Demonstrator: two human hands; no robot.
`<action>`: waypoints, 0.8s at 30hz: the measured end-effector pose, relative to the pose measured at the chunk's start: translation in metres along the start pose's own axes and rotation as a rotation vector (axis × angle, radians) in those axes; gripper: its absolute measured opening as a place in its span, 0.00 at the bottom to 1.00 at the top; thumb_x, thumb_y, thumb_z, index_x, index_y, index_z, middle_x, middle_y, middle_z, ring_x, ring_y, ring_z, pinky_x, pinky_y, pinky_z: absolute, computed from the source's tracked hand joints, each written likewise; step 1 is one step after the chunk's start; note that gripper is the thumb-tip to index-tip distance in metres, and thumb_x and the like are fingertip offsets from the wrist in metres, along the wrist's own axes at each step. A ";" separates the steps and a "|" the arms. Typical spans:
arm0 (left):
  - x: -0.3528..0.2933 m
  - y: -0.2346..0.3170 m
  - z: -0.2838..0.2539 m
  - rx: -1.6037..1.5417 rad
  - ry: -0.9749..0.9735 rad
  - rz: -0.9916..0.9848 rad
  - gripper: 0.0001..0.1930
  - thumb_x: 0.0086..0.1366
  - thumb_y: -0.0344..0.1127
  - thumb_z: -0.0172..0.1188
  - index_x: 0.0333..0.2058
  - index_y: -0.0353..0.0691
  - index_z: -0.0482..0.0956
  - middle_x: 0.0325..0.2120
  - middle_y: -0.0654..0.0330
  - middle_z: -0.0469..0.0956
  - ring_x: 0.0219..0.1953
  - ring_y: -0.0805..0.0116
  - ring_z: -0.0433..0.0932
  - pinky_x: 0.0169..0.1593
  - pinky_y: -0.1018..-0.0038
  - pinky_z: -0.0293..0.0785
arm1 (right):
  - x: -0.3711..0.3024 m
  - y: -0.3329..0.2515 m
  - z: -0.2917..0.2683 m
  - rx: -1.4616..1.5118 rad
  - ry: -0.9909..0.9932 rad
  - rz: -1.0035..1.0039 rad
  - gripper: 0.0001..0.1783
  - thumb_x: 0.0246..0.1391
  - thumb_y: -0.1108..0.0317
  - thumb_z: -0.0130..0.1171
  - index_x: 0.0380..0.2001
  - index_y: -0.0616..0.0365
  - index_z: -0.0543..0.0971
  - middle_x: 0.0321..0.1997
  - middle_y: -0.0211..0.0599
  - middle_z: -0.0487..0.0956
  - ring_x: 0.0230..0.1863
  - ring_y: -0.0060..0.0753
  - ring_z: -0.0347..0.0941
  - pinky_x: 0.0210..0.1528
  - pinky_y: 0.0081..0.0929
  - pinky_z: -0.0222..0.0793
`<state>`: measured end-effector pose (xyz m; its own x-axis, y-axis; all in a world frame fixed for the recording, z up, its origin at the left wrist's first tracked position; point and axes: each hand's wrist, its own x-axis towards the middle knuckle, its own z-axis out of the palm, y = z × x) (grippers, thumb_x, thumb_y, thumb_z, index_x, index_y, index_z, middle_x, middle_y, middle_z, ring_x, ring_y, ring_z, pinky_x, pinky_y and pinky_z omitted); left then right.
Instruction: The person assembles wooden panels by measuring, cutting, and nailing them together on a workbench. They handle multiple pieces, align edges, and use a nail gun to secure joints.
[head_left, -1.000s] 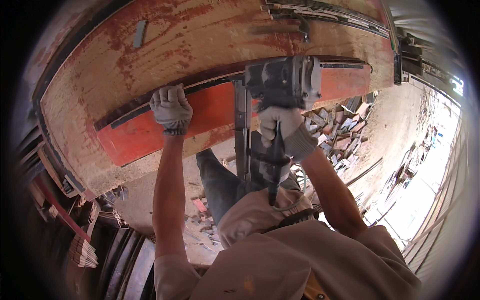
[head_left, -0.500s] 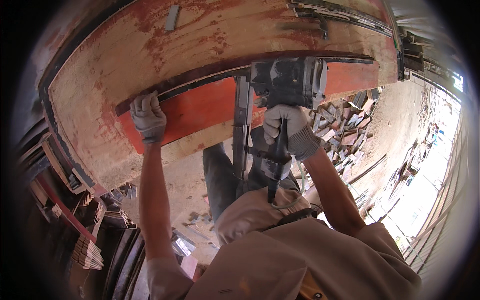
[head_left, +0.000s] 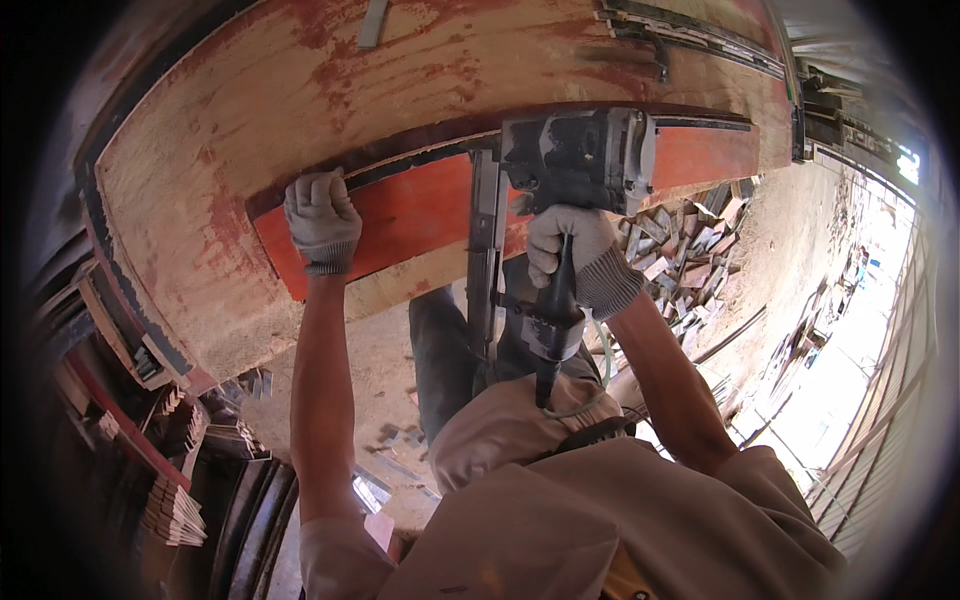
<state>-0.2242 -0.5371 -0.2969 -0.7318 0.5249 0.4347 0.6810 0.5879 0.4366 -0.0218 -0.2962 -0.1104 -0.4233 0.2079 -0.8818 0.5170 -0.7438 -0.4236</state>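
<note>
My gloved right hand (head_left: 575,255) grips the handle of a grey pneumatic nail gun (head_left: 575,160), whose head presses on a long red board (head_left: 420,215). A long magazine (head_left: 483,260) hangs down from the gun. The red board lies on a large worn plywood panel (head_left: 300,100) with red paint stains. My gloved left hand (head_left: 320,222) is closed over the far edge of the red board near its left end, beside a dark narrow strip (head_left: 400,165).
A pile of wood offcuts (head_left: 690,260) lies on the dirt floor at right. Stacked boards and strips (head_left: 165,500) stand at lower left. A small grey strip (head_left: 373,22) rests on the panel top. An air hose (head_left: 585,400) runs from the gun.
My left hand slid left along the red board, then came back right a little. The nail gun stayed almost in place on the board.
</note>
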 end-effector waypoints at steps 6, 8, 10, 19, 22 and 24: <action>0.000 0.001 -0.002 0.001 -0.008 -0.017 0.03 0.70 0.32 0.62 0.39 0.45 0.83 0.36 0.60 0.81 0.39 0.54 0.79 0.46 0.58 0.75 | 0.005 0.012 0.027 -0.094 -0.075 0.002 0.16 0.59 0.70 0.52 0.17 0.54 0.67 0.17 0.34 0.68 0.18 0.31 0.67 0.24 0.34 0.71; 0.000 0.001 -0.004 0.001 -0.011 -0.028 0.03 0.70 0.32 0.61 0.38 0.45 0.84 0.36 0.60 0.82 0.39 0.55 0.79 0.46 0.59 0.76 | 0.004 0.014 0.030 -0.085 0.020 0.003 0.16 0.60 0.70 0.52 0.17 0.54 0.67 0.17 0.34 0.67 0.17 0.31 0.67 0.24 0.34 0.72; 0.001 0.001 -0.005 -0.014 -0.008 -0.012 0.03 0.70 0.32 0.62 0.37 0.45 0.84 0.35 0.60 0.81 0.38 0.55 0.79 0.46 0.59 0.76 | 0.002 0.014 0.031 -0.058 0.009 -0.011 0.16 0.60 0.70 0.52 0.17 0.54 0.67 0.17 0.34 0.67 0.17 0.31 0.67 0.23 0.34 0.72; 0.000 -0.010 -0.007 -0.125 -0.010 -0.009 0.04 0.70 0.34 0.63 0.41 0.47 0.84 0.35 0.59 0.80 0.39 0.54 0.79 0.46 0.57 0.76 | 0.004 0.021 0.066 -0.090 -0.137 0.020 0.17 0.62 0.69 0.52 0.17 0.53 0.66 0.17 0.34 0.67 0.17 0.32 0.68 0.23 0.34 0.71; -0.003 -0.027 -0.018 -0.103 -0.026 0.065 0.05 0.70 0.33 0.62 0.41 0.46 0.84 0.34 0.59 0.81 0.40 0.53 0.80 0.46 0.57 0.76 | 0.000 0.021 0.070 -0.087 -0.050 0.031 0.17 0.62 0.70 0.52 0.17 0.54 0.68 0.17 0.34 0.67 0.17 0.32 0.69 0.22 0.33 0.70; -0.004 -0.041 -0.028 -0.094 0.014 0.054 0.05 0.69 0.32 0.63 0.42 0.46 0.84 0.35 0.59 0.82 0.39 0.53 0.81 0.46 0.57 0.77 | -0.002 0.021 0.072 -0.167 0.010 -0.011 0.17 0.62 0.70 0.52 0.17 0.54 0.68 0.16 0.35 0.68 0.16 0.33 0.69 0.22 0.33 0.71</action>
<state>-0.2486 -0.5807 -0.2950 -0.6941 0.5450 0.4703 0.7193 0.4983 0.4840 -0.0635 -0.3583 -0.1030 -0.4225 0.2228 -0.8785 0.6293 -0.6254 -0.4613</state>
